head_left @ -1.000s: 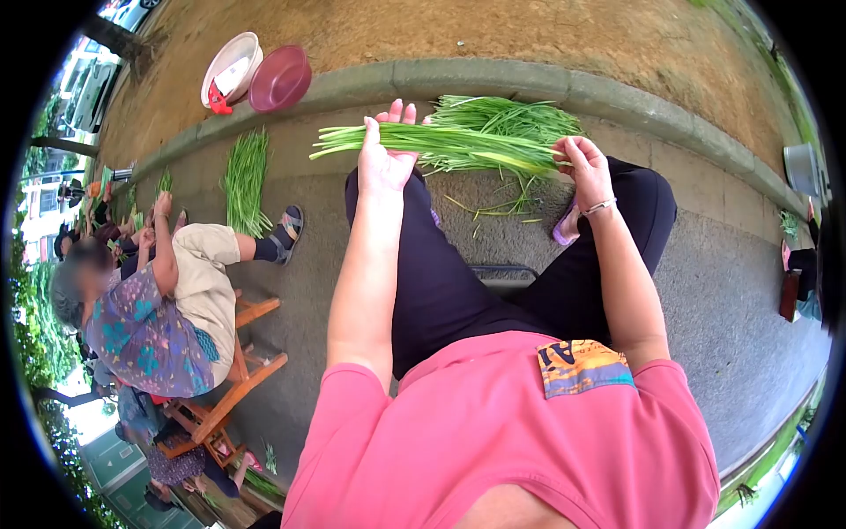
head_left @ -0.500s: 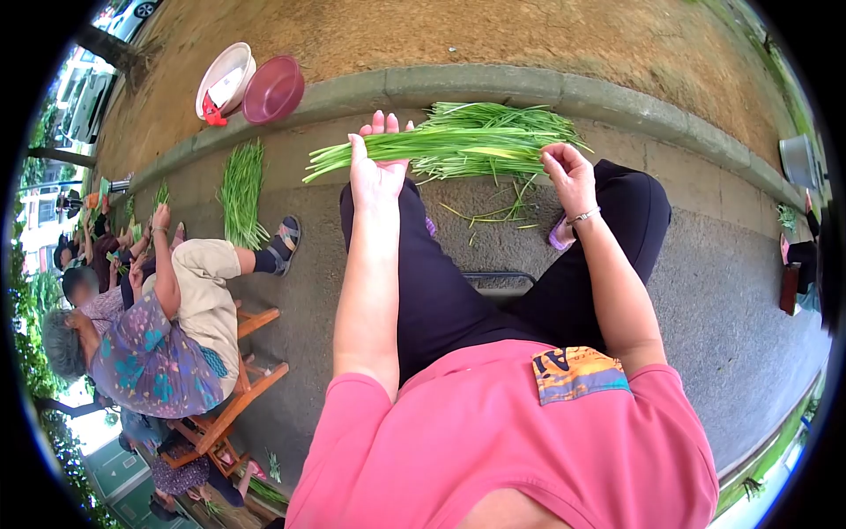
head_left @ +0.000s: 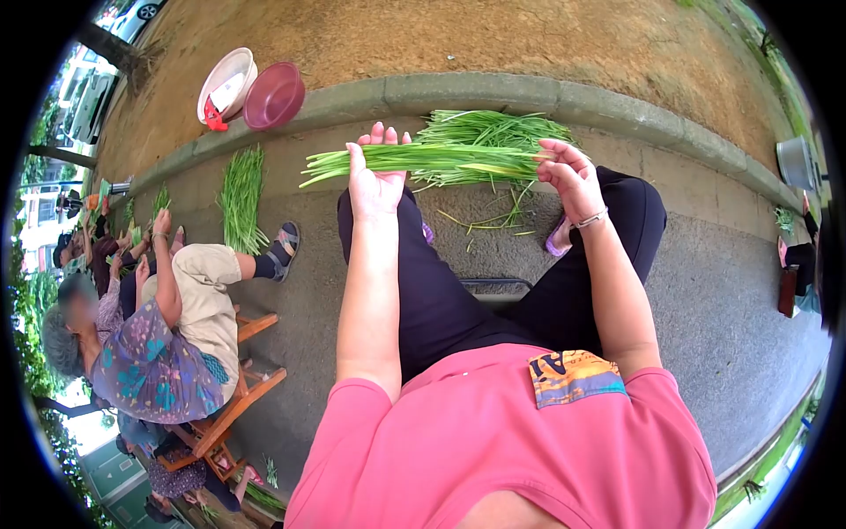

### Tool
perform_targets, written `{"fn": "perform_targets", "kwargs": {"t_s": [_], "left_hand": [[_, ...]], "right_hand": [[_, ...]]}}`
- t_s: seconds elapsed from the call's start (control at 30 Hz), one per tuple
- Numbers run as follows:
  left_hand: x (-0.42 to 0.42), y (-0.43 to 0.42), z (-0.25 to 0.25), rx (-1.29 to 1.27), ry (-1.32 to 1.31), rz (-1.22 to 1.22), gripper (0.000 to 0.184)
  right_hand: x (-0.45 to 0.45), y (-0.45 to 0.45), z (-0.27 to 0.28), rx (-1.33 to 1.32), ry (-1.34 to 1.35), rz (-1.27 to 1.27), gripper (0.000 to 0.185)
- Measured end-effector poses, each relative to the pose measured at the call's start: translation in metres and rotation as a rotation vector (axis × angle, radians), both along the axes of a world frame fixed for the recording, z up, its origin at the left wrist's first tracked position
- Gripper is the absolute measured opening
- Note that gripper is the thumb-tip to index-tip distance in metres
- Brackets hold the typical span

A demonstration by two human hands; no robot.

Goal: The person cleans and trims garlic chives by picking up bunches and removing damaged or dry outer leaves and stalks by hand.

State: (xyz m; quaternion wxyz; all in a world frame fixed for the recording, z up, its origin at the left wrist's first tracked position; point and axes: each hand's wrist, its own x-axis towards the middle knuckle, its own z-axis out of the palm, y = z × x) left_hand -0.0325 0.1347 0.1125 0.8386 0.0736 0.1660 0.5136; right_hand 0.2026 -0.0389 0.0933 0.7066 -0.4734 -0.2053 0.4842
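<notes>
Right hand (head_left: pixel 573 183): fingers now spread wider (palm apparently turned more upward).

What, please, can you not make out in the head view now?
All in the head view:
Part of the stalk pile, behind the held bunch.
Back of the left hand, behind its palm.
Patch lettering, partly too small to read.
Person at right edge, cut off.

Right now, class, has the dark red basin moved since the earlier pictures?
No. The dark red basin keeps its place by the kerb, beside the pale basin; only the whole view shifted slightly.
</notes>
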Motion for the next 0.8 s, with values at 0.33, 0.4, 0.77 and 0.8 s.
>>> {"fn": "perform_targets", "kwargs": {"t_s": [0.33, 0.4, 0.77, 0.8], "left_hand": [[-0.002, 0.002, 0.0, 0.033, -0.003, 0.01, 0.032], [-0.002, 0.001, 0.0, 0.031, -0.009, 0.012, 0.032], [0.0, 0.003, -0.002, 0.032, 0.002, 0.052, 0.034], [-0.001, 0.003, -0.001, 0.032, 0.002, 0.053, 0.034]], "right_hand": [[-0.004, 0.001, -0.014, -0.126, -0.613, 0.234, 0.014], [-0.007, 0.0, -0.011, -0.216, -0.708, 0.288, 0.012], [-0.013, 0.007, -0.014, -0.209, -0.898, 0.152, 0.013], [-0.013, 0.008, -0.018, -0.235, -0.843, 0.118, 0.013]]}}
